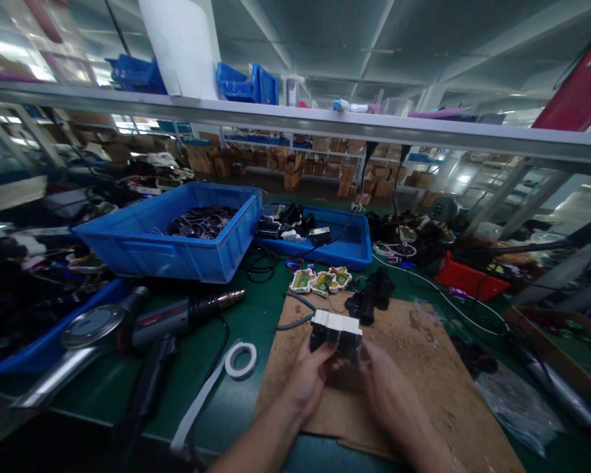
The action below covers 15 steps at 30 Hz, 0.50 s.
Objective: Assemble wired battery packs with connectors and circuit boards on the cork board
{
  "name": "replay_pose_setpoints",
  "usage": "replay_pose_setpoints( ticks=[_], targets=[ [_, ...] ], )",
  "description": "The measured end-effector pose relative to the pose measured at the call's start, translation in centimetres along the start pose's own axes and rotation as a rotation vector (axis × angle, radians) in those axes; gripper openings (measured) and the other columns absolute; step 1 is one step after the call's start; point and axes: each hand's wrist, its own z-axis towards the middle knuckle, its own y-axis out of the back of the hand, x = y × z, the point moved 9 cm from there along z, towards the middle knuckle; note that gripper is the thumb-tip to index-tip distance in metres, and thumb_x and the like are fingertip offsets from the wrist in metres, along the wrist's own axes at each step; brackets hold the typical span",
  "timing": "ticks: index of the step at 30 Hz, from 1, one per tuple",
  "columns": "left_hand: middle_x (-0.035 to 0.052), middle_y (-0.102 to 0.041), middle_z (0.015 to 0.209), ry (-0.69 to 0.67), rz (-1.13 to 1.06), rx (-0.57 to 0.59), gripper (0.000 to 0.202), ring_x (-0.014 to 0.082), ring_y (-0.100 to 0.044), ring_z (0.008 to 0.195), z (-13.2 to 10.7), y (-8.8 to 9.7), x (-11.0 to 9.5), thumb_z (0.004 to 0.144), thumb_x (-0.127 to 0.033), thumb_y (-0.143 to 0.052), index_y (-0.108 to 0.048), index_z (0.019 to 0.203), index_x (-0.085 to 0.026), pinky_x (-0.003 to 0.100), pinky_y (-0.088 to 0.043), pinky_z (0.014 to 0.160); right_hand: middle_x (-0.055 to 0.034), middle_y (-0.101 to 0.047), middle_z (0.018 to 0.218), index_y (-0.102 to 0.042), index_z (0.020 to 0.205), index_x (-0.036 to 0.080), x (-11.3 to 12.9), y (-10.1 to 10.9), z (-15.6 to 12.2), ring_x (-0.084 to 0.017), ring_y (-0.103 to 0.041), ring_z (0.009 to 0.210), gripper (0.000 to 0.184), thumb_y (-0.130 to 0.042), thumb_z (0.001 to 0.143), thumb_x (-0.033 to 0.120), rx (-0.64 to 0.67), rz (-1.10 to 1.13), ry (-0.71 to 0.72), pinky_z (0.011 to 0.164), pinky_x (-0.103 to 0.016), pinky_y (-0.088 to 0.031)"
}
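Between my two hands is a black plastic housing with a white top (337, 322), held above a brown board (414, 355). My left hand (309, 374) grips its left side, the thumb lying across the black front. On its right side, the fingers of my right hand (381, 374) are closed, partly hidden behind the part. Just beyond it are several white-framed pieces with green-yellow circuit boards (321, 281). More black housings (372, 295) rest at the board's far edge. Beside the held part lie the handles of a cutter or pliers (298, 322), their head hidden.
A heat gun (172, 322) on its metal stand (79, 355) sits left, near a roll of white tape (241, 361). Blue bins (162, 259) and a blue tray (354, 240) stand behind. To the right are an orange-red box (473, 279), cables and a plastic bag (519, 404). A shelf (295, 117) crosses overhead.
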Motion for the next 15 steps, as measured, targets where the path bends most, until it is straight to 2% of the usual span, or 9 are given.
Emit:
replay_pose_setpoints(
  ticks=[2,4,6,8,10,11,12,13,15],
  targets=[
    [0.0092,-0.072,0.110,-0.051,0.067,0.008,0.044,0.0181,-0.069,0.085,-0.2,0.0,-0.5,0.074,-0.031,-0.086,-0.066,0.111,-0.018,0.023,-0.051,0.066,-0.0163,-0.065,0.128,-0.049,0.137,0.019,-0.8,-0.6,0.0,-0.029,-0.065,0.116,0.039,-0.039,0.102,0.033,0.013,0.068,-0.106,0.096,-0.047,-0.056],
    [0.0089,-0.071,0.116,-0.151,0.193,0.046,0.045,0.0228,-0.068,0.101,-0.5,-0.5,-1.5,0.074,-0.027,-0.085,-0.065,0.114,-0.020,0.027,-0.054,0.079,-0.0155,-0.067,0.122,-0.054,0.131,0.020,-1.9,-1.2,-0.1,-0.028,-0.066,0.113,0.039,-0.039,0.102,0.041,0.035,0.228,-0.245,0.093,-0.044,-0.057],
    [0.0072,-0.071,0.116,-0.267,0.340,0.111,0.044,0.0243,-0.065,0.110,-0.9,-1.4,-2.5,0.072,-0.021,-0.086,-0.067,0.112,-0.020,0.030,-0.051,0.092,-0.0124,-0.071,0.103,-0.060,0.119,0.020,-3.0,-1.9,-0.5,-0.025,-0.070,0.094,0.043,-0.038,0.100,0.051,0.067,0.429,-0.394,0.078,-0.038,-0.059],
    [0.0064,-0.072,0.113,-0.298,0.415,0.147,0.042,0.0231,-0.066,0.108,-1.0,-1.9,-2.6,0.072,-0.020,-0.085,-0.069,0.110,-0.019,0.029,-0.049,0.097,-0.0055,-0.066,0.075,-0.064,0.101,0.020,-3.7,-2.8,-1.1,-0.019,-0.064,0.062,0.052,-0.032,0.100,0.061,0.160,0.598,-0.523,0.054,-0.031,-0.054],
    [0.0063,-0.074,0.105,-0.212,0.351,0.099,0.041,0.0191,-0.070,0.090,-0.6,-1.3,-1.7,0.075,-0.026,-0.084,-0.068,0.111,-0.018,0.027,-0.054,0.084,0.0013,-0.052,0.056,-0.060,0.082,0.020,-3.7,-3.3,-1.7,-0.014,-0.048,0.043,0.061,-0.022,0.101,0.064,0.285,0.681,-0.613,0.042,-0.027,-0.043],
    [0.0064,-0.074,0.100,-0.148,0.284,0.057,0.041,0.0165,-0.070,0.080,-0.2,-0.8,-1.1,0.076,-0.029,-0.084,-0.067,0.111,-0.017,0.024,-0.055,0.074,0.0026,-0.048,0.053,-0.057,0.077,0.020,-3.5,-3.1,-1.9,-0.013,-0.045,0.041,0.063,-0.019,0.101,0.064,0.318,0.676,-0.622,0.043,-0.026,-0.041],
    [0.0064,-0.074,0.096,-0.088,0.211,0.014,0.041,0.0140,-0.068,0.071,0.1,-0.3,-0.6,0.076,-0.032,-0.084,-0.066,0.110,-0.016,0.022,-0.054,0.064,0.0021,-0.050,0.055,-0.057,0.077,0.020,-3.4,-2.4,-1.7,-0.014,-0.049,0.045,0.061,-0.020,0.102,0.062,0.304,0.624,-0.599,0.047,-0.027,-0.044],
    [0.0060,-0.074,0.091,-0.037,0.140,-0.022,0.041,0.0118,-0.067,0.064,0.3,0.1,-0.1,0.076,-0.034,-0.084,-0.066,0.108,-0.015,0.019,-0.052,0.057,-0.0002,-0.057,0.063,-0.059,0.083,0.020,-3.1,-1.1,-1.3,-0.016,-0.057,0.056,0.054,-0.026,0.103,0.058,0.238,0.515,-0.534,0.056,-0.029,-0.049],
    [0.0055,-0.074,0.086,0.028,0.042,-0.070,0.037,0.0098,-0.066,0.059,0.6,0.7,0.5,0.076,-0.032,-0.084,-0.066,0.103,-0.014,0.015,-0.050,0.051,-0.0082,-0.069,0.097,-0.059,0.111,0.019,-1.9,1.5,-0.4,-0.022,-0.067,0.089,0.038,-0.040,0.102,0.050,0.081,0.229,-0.324,0.080,-0.036,-0.054]
  ],
)
